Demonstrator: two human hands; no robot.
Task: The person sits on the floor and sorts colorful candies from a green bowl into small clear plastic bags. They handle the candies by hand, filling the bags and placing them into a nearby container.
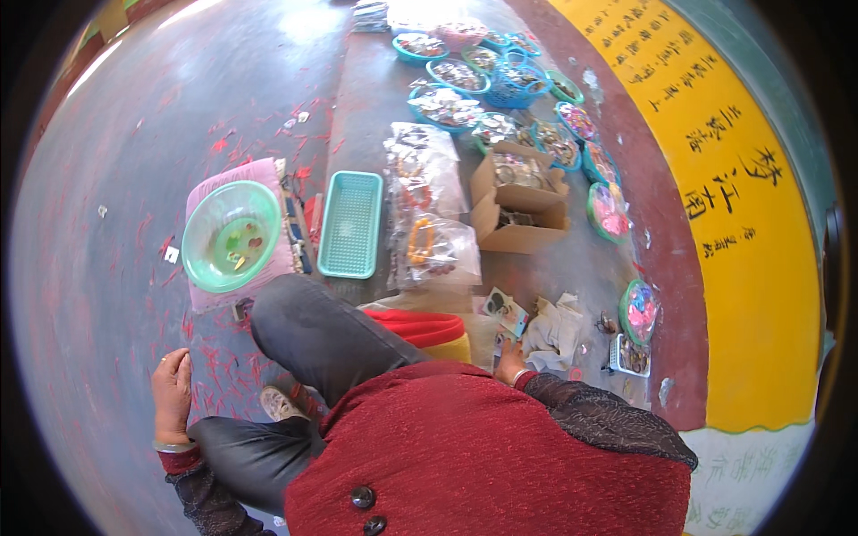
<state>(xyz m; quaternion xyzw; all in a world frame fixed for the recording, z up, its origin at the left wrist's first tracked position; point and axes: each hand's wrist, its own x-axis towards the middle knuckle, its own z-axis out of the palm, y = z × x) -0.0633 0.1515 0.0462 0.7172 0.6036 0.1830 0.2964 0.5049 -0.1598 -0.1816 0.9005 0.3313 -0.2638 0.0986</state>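
Note:
My left hand (172, 393) rests flat on the grey floor at the lower left, fingers spread, holding nothing; a bangle circles the wrist. My right hand (510, 362) reaches out past my red sleeve and pinches a small printed card (507, 313) beside crumpled white paper (552, 332). My bent knee in dark trousers (313, 330) lies between the two hands.
A green plastic bowl (231, 236) sits on a pink cushion. A teal tray (351, 223), clear bags of trinkets (429, 201), an open cardboard box (518, 201) and several baskets of small goods (465, 80) line the floor by a yellow wall (742, 232).

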